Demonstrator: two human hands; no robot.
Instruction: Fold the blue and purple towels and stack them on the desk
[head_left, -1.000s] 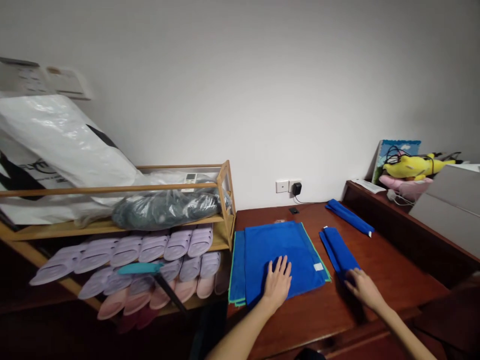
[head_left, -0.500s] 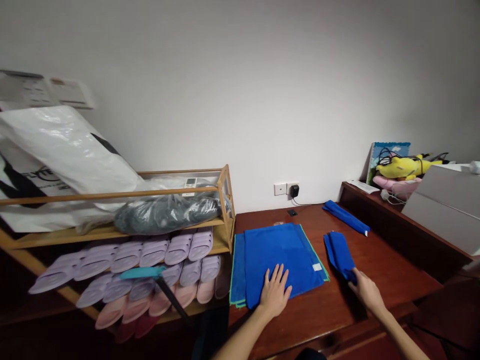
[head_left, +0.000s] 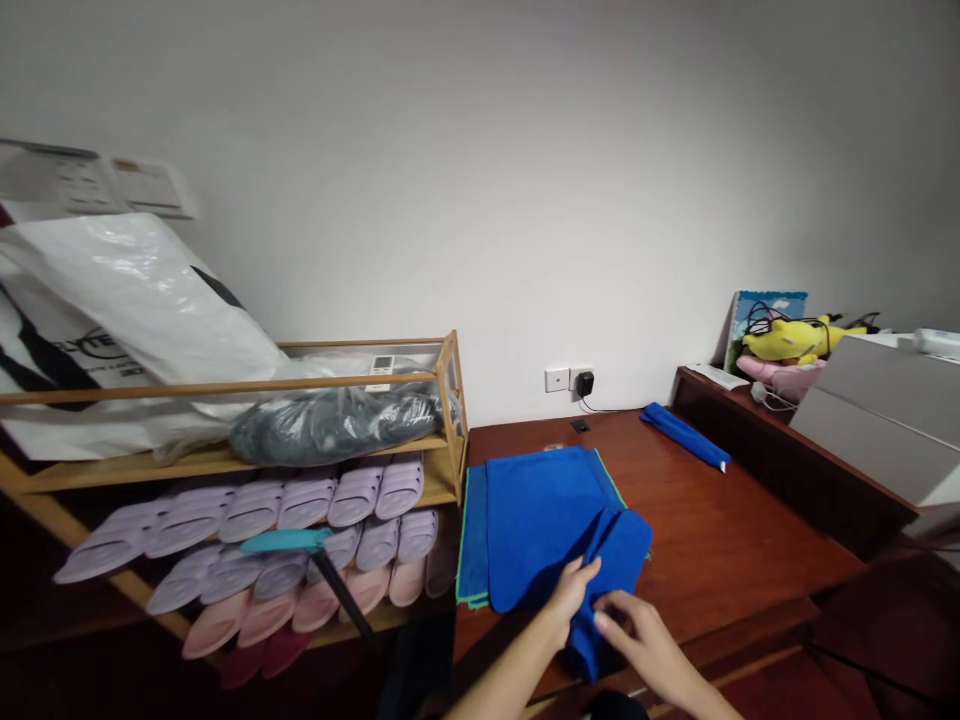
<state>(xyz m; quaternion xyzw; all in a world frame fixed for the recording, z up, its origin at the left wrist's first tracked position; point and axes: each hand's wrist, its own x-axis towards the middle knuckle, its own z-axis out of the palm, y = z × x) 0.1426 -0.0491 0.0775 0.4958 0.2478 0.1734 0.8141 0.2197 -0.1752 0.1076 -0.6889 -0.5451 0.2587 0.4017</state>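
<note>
My left hand (head_left: 568, 603) is closed around the middle of a folded blue towel (head_left: 626, 545), which is raised over the front of the table. Its upper end fans out to the right, and the lower end hangs down between my hands. Close against its right side is my right hand (head_left: 641, 640), fingers bent, with a gap between thumb and forefinger. Under the raised towel, blue towels with green edging (head_left: 536, 520) lie flat in a stack. Another blue towel (head_left: 684, 437), folded into a narrow strip, lies at the back right of the table.
The reddish-brown table (head_left: 739, 545) meets a wall with a plugged-in black adapter (head_left: 585, 383). To the left stands a wooden rack (head_left: 450, 400) with several slippers (head_left: 352, 497) and plastic-wrapped items. A yellow plush toy (head_left: 795, 341) and white boxes (head_left: 874, 410) sit on the raised ledge at right.
The folded towel has come off the table on the right and moved left, over the stack's front. My left hand has left the flat stack and gripped it; the right hand's fingers have loosened.
</note>
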